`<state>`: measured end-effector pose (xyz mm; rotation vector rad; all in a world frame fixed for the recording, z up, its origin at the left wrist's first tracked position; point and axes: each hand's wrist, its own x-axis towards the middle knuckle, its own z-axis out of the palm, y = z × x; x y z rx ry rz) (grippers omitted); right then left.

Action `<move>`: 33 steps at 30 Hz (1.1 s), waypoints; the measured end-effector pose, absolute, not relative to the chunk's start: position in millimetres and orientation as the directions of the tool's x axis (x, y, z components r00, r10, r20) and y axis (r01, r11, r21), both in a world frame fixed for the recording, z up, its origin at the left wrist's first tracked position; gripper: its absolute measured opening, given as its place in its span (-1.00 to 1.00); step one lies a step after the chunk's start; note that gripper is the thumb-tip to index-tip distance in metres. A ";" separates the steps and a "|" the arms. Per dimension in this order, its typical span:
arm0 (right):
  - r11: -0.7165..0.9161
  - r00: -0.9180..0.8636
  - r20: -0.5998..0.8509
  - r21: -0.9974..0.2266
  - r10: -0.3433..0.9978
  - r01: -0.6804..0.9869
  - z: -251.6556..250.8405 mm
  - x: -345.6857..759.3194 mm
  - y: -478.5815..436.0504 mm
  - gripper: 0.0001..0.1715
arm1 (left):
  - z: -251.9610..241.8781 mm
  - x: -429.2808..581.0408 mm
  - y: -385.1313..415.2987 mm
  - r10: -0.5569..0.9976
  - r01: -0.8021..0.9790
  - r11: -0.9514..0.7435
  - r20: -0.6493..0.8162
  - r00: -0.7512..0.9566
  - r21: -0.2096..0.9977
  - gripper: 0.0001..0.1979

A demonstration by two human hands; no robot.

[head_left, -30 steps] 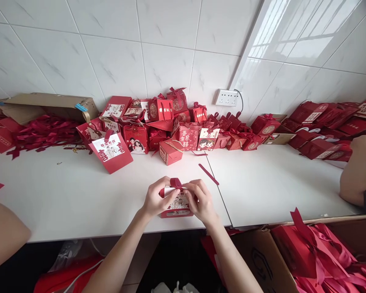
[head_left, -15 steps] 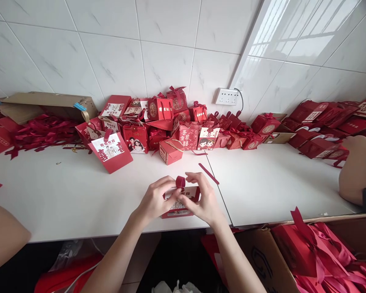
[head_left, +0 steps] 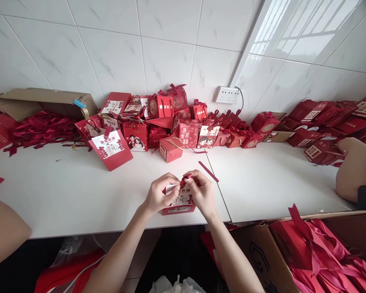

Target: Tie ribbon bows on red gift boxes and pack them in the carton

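A red and white gift box (head_left: 179, 203) with a line drawing of a couple stands at the table's front edge. At its top left my left hand (head_left: 161, 194) is closed, fingers and thumb pinching the box's upper edge close to the ribbon. My right hand (head_left: 202, 190) pinches a dark red ribbon loop (head_left: 186, 178) at the top of the box between thumb and forefinger. The fingertips partly hide the ribbon's base. A loose strip of the same ribbon (head_left: 208, 171) lies on the table beyond my right hand.
Red gift boxes (head_left: 137, 138) are heaped along the wall. At left, a cardboard box (head_left: 49, 99) spills ribbons (head_left: 44, 132). A carton of beribboned boxes (head_left: 259, 254) stands front right. A co-worker's arm (head_left: 354, 171) reaches over boxes at right; another person's arm (head_left: 6, 228) is at left.
My right thumb and forefinger have closed on the ribbon loop, which stood upright between my hands before. At right, the co-worker's hand has shifted slightly and a small box there has moved.
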<state>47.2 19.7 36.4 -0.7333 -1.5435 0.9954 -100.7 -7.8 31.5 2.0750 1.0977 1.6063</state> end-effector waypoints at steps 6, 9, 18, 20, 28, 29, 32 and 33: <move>0.707 -0.371 0.633 -0.699 0.680 0.103 30.1 64.3 20.2 -0.82 | 32.8 -99.3 -10.0 0.743 0.388 -0.635 0.666 0.068 0.669 -0.88; 0.766 -0.398 0.669 -0.623 0.627 0.158 26.9 67.8 20.0 -0.91 | 31.8 -99.7 -9.9 0.738 0.401 -0.639 0.670 0.080 0.656 -0.86; 0.379 -0.333 0.329 -0.920 0.884 0.098 36.8 58.2 18.7 -0.85 | 36.0 -98.8 -9.4 0.769 0.369 -0.610 0.637 0.061 0.701 -0.85; 0.380 -0.354 0.332 -0.922 0.874 0.076 36.3 59.4 19.8 -0.85 | 35.8 -100.1 -9.3 0.818 0.343 -0.554 0.572 0.056 0.758 -0.82; 0.453 -0.435 0.393 -0.890 0.810 0.040 8.9 87.3 17.1 -0.39 | -16.4 -120.5 -24.5 0.905 0.148 -0.417 0.425 -0.020 0.897 -0.29; 0.414 -0.440 0.345 -0.908 0.829 0.067 5.9 90.7 14.7 -0.51 | -24.1 -121.9 -28.6 0.928 0.152 -0.371 0.372 0.025 0.916 -0.25; 0.212 -0.310 0.204 -0.977 0.928 -0.010 1.4 101.9 3.4 -0.62 | -34.4 -115.4 -39.7 0.956 0.165 -0.279 0.258 0.138 0.946 -0.15; 0.123 -0.221 0.139 -0.989 0.965 -0.084 1.4 106.4 -1.8 -0.59 | -32.0 -108.5 -42.2 0.961 0.161 -0.266 0.248 0.127 0.950 -0.15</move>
